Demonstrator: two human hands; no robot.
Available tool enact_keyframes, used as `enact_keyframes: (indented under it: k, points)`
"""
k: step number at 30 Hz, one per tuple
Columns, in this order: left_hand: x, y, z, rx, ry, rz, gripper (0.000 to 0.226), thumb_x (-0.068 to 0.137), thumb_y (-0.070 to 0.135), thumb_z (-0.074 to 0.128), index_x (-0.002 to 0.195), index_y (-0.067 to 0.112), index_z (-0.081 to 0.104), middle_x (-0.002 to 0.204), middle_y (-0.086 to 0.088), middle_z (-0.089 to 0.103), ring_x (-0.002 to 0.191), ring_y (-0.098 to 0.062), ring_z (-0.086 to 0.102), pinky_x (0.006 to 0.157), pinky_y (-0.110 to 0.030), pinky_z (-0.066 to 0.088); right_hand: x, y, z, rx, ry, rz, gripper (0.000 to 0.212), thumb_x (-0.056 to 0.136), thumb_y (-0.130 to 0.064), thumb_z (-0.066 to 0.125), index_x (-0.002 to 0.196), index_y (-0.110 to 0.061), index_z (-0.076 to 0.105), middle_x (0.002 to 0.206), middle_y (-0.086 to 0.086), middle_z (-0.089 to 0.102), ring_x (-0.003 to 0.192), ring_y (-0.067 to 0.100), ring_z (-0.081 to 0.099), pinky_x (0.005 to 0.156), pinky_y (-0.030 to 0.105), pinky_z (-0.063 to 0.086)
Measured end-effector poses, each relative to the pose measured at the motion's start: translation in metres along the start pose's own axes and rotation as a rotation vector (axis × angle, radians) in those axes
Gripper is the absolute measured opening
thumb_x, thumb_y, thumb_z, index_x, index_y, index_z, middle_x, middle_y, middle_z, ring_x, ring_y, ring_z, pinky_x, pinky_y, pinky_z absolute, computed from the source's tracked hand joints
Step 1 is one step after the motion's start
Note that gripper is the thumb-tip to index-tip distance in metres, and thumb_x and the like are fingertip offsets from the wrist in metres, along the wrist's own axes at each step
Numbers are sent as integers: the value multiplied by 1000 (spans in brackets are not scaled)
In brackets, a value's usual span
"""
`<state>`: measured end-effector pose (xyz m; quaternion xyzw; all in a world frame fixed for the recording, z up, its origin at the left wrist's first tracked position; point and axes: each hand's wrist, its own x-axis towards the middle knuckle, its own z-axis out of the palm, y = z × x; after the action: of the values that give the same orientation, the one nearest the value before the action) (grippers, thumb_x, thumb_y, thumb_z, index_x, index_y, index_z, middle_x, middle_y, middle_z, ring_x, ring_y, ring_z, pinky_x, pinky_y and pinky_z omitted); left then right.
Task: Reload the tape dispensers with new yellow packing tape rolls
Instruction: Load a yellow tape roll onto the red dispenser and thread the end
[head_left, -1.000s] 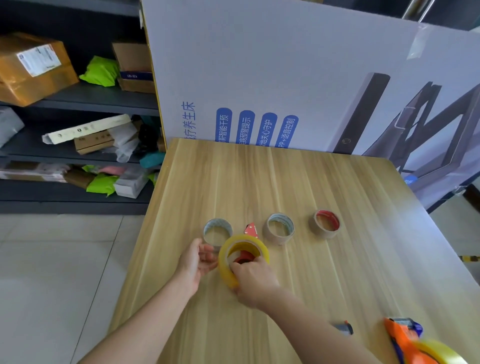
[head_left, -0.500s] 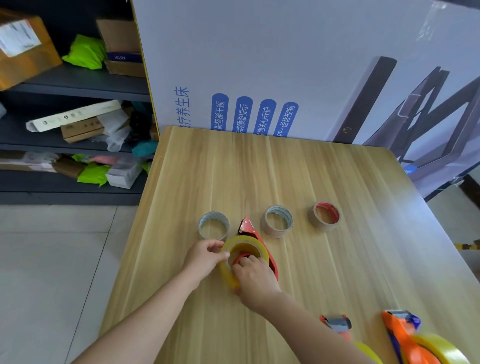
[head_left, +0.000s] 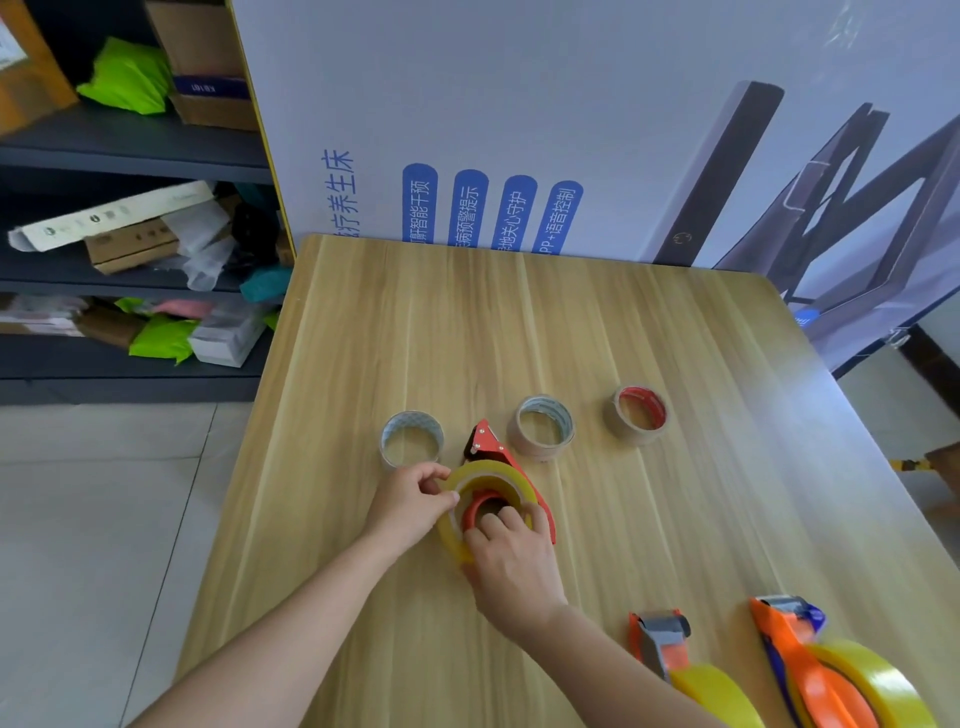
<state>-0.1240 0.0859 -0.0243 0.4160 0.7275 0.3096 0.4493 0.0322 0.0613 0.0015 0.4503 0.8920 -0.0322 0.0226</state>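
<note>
A red tape dispenser (head_left: 488, 446) lies on the wooden table (head_left: 571, 322), its nose pointing away from me. A yellow packing tape roll (head_left: 485, 472) sits around the dispenser's red hub. My left hand (head_left: 410, 501) pinches the roll's left rim with thumb and fingers. My right hand (head_left: 511, 556) grips the roll from below, fingers curled into its centre by the hub. Two orange dispensers (head_left: 670, 649) (head_left: 810, 670) with yellow rolls on them lie at the near right.
Three spent cardboard cores (head_left: 412, 439) (head_left: 544, 427) (head_left: 638, 414) stand in a row beyond the dispenser. A large printed carton (head_left: 571, 130) walls off the table's far edge. Shelves (head_left: 130, 150) with parcels stand to the left; tiled floor lies below them.
The view has tilted down, bringing the two orange dispensers into sight. The yellow roll has settled lower over the red dispenser's hub, and my left fingers have closed onto its rim.
</note>
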Motion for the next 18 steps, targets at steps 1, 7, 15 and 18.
enact_keyframes:
  k: [1, 7, 15, 18]
  points:
    - [1, 2, 1, 36, -14, 7, 20, 78, 22, 74, 96, 25, 66, 80, 5, 59, 72, -8, 55, 64, -21, 44, -2, 2, 0, 7, 18, -1, 28, 48, -41, 87, 65, -27, 69, 60, -10, 57, 63, 15, 59, 82, 41, 57]
    - [1, 3, 11, 199, 21, 55, 9, 78, 21, 70, 84, 21, 63, 88, -5, 63, 73, -17, 57, 62, -28, 44, -6, 18, -6, 425, 274, 134, 19, 85, -30, 62, 81, -12, 57, 82, 1, 56, 76, 20, 50, 69, 30, 45]
    - [1, 10, 10, 277, 28, 72, 11, 78, 25, 70, 88, 24, 64, 91, 3, 58, 79, -13, 57, 59, -23, 43, -1, 51, 1, 356, 9, 624, 26, 93, -26, 51, 118, -23, 57, 116, -1, 54, 107, 21, 51, 85, 31, 46]
    - [2, 14, 10, 295, 4, 103, 12, 79, 24, 71, 89, 23, 66, 92, 3, 59, 82, -14, 58, 65, -26, 47, 4, 59, 1, 422, -31, 712, 26, 95, -23, 47, 118, -25, 61, 105, -1, 52, 96, 19, 53, 72, 30, 49]
